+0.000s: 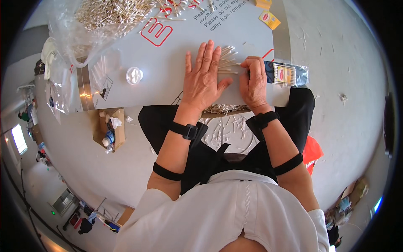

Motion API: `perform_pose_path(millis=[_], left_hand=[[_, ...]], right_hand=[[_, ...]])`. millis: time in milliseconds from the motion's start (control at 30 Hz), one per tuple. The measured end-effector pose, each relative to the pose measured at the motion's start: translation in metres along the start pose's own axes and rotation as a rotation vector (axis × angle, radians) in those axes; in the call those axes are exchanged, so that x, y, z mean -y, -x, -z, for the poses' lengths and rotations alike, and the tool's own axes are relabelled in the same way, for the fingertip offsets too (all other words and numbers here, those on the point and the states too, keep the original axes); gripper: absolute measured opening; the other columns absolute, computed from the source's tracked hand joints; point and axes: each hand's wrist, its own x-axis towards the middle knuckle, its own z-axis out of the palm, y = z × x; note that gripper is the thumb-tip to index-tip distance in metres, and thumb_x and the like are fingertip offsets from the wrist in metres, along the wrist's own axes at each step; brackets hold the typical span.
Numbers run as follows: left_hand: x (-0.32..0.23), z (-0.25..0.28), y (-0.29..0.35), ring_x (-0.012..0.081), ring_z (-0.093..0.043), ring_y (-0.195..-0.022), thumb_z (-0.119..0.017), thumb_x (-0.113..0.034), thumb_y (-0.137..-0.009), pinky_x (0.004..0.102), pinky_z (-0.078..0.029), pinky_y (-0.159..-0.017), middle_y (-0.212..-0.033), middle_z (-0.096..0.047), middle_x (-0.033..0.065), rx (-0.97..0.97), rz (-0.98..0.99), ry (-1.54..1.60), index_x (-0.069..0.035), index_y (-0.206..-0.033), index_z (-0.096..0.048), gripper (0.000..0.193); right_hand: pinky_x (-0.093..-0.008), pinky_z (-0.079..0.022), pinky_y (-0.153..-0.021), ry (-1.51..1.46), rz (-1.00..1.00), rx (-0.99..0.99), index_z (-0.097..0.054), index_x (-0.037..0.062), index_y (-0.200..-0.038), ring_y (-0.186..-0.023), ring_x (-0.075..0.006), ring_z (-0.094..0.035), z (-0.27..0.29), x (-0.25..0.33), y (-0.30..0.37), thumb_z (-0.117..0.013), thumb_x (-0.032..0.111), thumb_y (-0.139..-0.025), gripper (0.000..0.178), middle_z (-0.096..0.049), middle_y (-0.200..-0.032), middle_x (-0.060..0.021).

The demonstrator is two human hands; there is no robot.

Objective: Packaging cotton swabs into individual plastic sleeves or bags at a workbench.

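Note:
My left hand [201, 80] lies flat on the grey printed board, fingers stretched out and thumb apart. Several cotton swabs [226, 63] fan out beside it, and part of the group is hidden under the palm. Across from their right ends, my right hand [254, 84] is closed, its fingers curled down; what they hold, if anything, is hidden. Just past its knuckles lies a clear and dark packet of cotton swabs [278, 74] with a yellow label, near the board's right edge.
A big heap of cotton swabs [109, 14] in a clear plastic bag covers the board's far left. A small round tub [134, 75] stands on the left. Yellow cards [269, 19] lie far right. Below the board's near edge are more swabs [226, 109] and a cardboard box [119, 133].

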Motion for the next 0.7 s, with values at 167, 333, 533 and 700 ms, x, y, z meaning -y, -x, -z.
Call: perform_pose_path(millis=[167,333,533,700], left_hand=[[-0.006,-0.003,0.002,0.0304,-0.04,-0.136,-0.071,-0.023,-0.083,0.0501,-0.029,-0.11,-0.144,-0.047,0.0114,-0.098,-0.021,-0.127,-0.008,-0.133,-0.055,0.054],[0.003,-0.002,-0.027,0.0277,-0.05,-0.114,-0.069,-0.006,-0.079,0.0438,-0.037,-0.094,-0.114,-0.057,0.0051,-0.203,-0.069,0.043,-0.008,-0.101,-0.064,0.023],[0.011,-0.006,-0.04,0.0278,-0.05,-0.105,-0.069,-0.003,-0.076,0.0432,-0.038,-0.09,-0.102,-0.058,0.0033,-0.166,-0.092,0.077,-0.008,-0.085,-0.061,0.013],[0.03,-0.003,-0.048,0.0289,-0.049,-0.104,-0.07,0.001,-0.076,0.0421,-0.038,-0.088,-0.101,-0.058,0.0031,-0.285,0.086,0.076,-0.008,-0.085,-0.061,0.015]], right_hand=[[-0.0443,-0.049,-0.085,-0.023,-0.064,0.007,-0.053,0.0009,-0.099,-0.098,-0.0386,-0.056,-0.001,0.002,0.0,-0.05,-0.01,-0.077,0.024,-0.056,-0.104,-0.0179],[-0.0442,-0.049,-0.086,-0.027,-0.055,0.002,-0.053,0.0014,-0.1,-0.098,-0.0388,-0.057,-0.001,0.001,0.0,-0.052,-0.009,-0.08,0.022,-0.056,-0.105,-0.0179],[-0.0436,-0.049,-0.086,-0.027,-0.076,0.0,-0.053,0.0021,-0.099,-0.098,-0.0384,-0.057,-0.003,-0.001,0.001,-0.053,-0.009,-0.08,0.022,-0.057,-0.104,-0.0176],[-0.0429,-0.049,-0.085,-0.03,-0.035,-0.003,-0.053,0.0018,-0.098,-0.098,-0.038,-0.057,-0.002,0.0,-0.001,-0.054,-0.009,-0.08,0.021,-0.057,-0.103,-0.0172]])
